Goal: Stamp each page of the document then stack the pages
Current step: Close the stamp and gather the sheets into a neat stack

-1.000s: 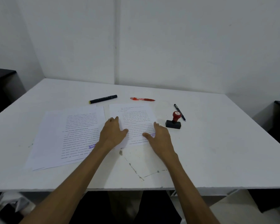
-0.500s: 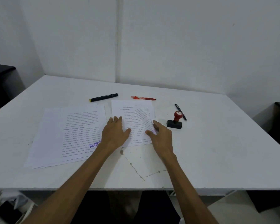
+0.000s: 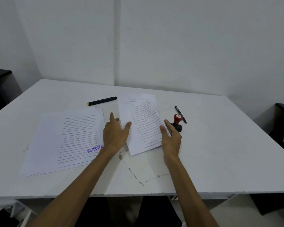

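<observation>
Between the two hands a page (image 3: 144, 128) bows upward, light and floppy. The right hand (image 3: 170, 136) pinches its right edge; the left hand (image 3: 116, 133) lies flat and spread by its left edge. Best lifted by both edges. The stack (image 3: 64, 140) sits left of the left hand.

Stamped stack (image 3: 67, 138) left of lifted page (image 3: 144, 126); stamp (image 3: 177, 122) just right; marker (image 3: 102, 101) behind.
</observation>
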Tool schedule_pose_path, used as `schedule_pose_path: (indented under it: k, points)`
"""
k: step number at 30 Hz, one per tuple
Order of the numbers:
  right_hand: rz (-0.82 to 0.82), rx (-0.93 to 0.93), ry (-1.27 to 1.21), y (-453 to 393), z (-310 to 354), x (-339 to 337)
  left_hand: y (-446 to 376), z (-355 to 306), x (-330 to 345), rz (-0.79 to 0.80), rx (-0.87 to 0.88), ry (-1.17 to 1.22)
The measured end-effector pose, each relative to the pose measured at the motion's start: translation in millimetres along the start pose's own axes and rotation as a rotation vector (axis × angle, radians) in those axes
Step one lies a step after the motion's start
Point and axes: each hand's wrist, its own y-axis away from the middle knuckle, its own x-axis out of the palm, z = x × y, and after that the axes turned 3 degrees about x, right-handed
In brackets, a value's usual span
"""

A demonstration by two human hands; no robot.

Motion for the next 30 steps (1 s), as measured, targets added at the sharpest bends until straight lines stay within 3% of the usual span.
schedule_pose_path:
  k: [5,9,22,30]
  points:
    - [0.035,-0.004,-0.004,-2.1,2.7,-1.5,-6.5,-7.1,-1.0,0.049,-0.092,0.334]
    - [0.103,0.000,0.047,-4.5,1.4,-3.8,-11.3,-5.1,-7.9,0.056,-0.099,0.411]
    - [0.246,0.013,0.242,-8.2,15.1,22.3,-20.2,25.3,-64.9,0.076,-0.089,0.439]
    - [0.376,-0.055,0.376,18.2,10.5,70.4,-17.4,57.5,-123.1,-0.062,-0.094,0.290]
